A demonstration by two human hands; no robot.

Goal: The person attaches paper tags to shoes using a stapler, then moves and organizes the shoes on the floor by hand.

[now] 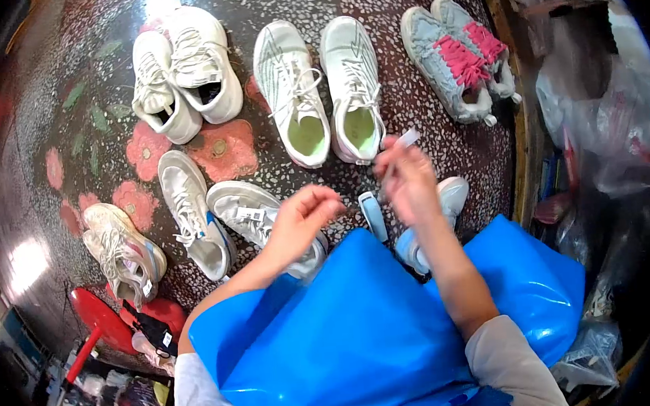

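My right hand (409, 183) is closed, with a small white paper strip (408, 138) sticking out past its fingertips. Below it, a white shoe with light blue parts (453, 195) is partly covered by my wrist. My left hand (305, 218) has loosely bent fingers, the thumb apart, and nothing visible in them. It hovers over a greyish-white sneaker (242, 200) that carries a white label; its mate (194, 213) lies to the left. Between my hands lies a light blue, elongated object (372, 214) of unclear kind. Ahead stand two white sneakers with green insoles (289, 91), (352, 86).
White sneakers (203, 64) stand at the back left, grey shoes with pink laces (459, 59) at the right. A cream sneaker (121, 246) sits front left beside a red object (99, 321). A blue apron (343, 339) covers my lap. Plastic bags (601, 120) hang beyond the wooden edge (522, 134).
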